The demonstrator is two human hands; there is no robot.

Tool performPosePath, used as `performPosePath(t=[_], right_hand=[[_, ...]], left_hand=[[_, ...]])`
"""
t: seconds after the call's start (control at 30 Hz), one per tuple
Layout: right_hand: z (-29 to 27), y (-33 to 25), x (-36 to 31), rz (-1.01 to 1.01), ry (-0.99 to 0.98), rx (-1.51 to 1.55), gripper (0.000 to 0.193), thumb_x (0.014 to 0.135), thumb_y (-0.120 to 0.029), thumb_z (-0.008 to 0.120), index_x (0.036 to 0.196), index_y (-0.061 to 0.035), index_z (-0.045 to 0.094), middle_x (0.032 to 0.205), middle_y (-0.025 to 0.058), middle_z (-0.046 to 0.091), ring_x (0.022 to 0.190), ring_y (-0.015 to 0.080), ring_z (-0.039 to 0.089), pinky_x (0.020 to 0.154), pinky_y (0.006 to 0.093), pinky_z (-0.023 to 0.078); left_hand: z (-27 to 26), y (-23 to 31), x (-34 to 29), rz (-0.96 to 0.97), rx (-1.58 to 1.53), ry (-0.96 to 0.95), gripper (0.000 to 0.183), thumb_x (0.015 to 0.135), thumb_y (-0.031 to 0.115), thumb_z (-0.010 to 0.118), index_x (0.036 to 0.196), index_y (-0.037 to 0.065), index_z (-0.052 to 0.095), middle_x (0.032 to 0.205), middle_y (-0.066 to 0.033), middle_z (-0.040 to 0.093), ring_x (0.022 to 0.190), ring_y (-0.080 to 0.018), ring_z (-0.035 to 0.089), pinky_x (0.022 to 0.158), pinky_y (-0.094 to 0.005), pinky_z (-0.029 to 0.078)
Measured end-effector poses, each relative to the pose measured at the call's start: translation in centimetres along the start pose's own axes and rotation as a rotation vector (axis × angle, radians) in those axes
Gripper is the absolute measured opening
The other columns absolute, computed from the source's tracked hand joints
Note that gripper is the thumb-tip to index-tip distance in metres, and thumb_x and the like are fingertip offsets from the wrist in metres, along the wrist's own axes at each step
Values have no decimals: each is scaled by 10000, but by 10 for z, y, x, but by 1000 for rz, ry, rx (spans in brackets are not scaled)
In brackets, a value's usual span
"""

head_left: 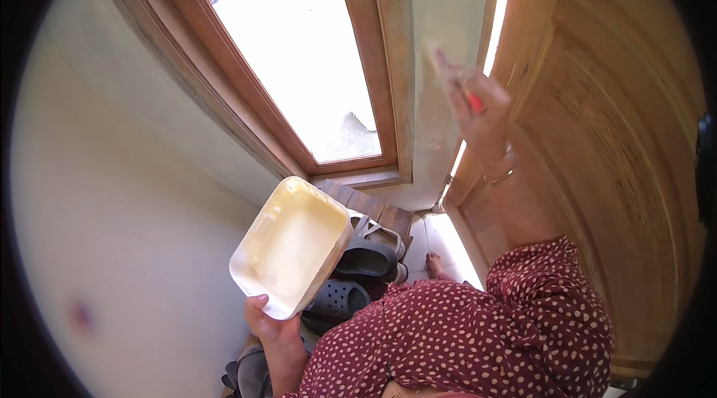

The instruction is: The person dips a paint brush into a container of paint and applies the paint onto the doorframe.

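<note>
My left hand grips the lower corner of a white, rounded rectangular plastic tub, thumb over its rim. Pale cream paint covers the inside of the tub, which is tilted toward me. Raised up on the right, my right hand is closed around a small paintbrush with a red part showing at the fingers. Motion blurs the brush tip. It points at the narrow strip of pale wall between the window and the door; whether it touches the wall, I cannot tell.
A wood-framed window stands ahead, and a carved wooden door at the right is slightly ajar. Below the tub are several shoes, including grey clogs, by a wooden board. A plain wall runs along the left.
</note>
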State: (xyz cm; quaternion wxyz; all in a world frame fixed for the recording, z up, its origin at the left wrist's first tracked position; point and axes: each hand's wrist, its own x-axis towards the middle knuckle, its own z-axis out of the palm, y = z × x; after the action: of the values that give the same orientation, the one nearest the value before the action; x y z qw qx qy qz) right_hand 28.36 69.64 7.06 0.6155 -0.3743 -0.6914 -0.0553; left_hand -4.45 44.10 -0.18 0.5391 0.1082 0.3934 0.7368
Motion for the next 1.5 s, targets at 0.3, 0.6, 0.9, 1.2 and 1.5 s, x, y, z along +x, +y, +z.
performPosePath(t=[0.3,0.6,0.9,1.2,1.5], right_hand=[[6,5,56,-358,-24,-279,300,838,30,635,1129,-36,674,1307,127,617,1147,295,631,833,339,564],[20,51,-126,54,-499,-239,196,797,-10,630,973,-73,691,1049,115,683,800,318,677,667,385,555],[-4,-19,54,51,-211,-128,109,907,-117,674,989,-49,698,788,160,653,693,296,637,639,335,518],[1,-11,90,-90,214,111,81,927,-14,654,985,37,680,1004,125,742,896,116,680,831,264,523],[-8,34,-73,276,-83,14,98,891,-61,675,964,1,691,875,156,699,811,254,703,724,330,538]], left_hand=[[-2,-1,0,-43,-29,-3,838,667,221,599,1459,54,382,1388,-159,521,1272,-356,526,1036,-524,457],[-8,6,-8,0,-19,24,832,671,239,617,1453,60,393,1381,-152,530,1266,-354,531,1022,-527,464],[-2,11,-9,4,-21,19,828,676,253,609,1450,55,395,1372,-152,536,1254,-349,542,1001,-521,482],[9,13,-9,-21,10,5,837,679,260,597,1456,37,380,1381,-164,525,1258,-352,539,1006,-522,484],[2,12,-5,-15,18,29,838,681,277,607,1458,58,382,1368,-167,530,1236,-368,549,963,-561,501]])
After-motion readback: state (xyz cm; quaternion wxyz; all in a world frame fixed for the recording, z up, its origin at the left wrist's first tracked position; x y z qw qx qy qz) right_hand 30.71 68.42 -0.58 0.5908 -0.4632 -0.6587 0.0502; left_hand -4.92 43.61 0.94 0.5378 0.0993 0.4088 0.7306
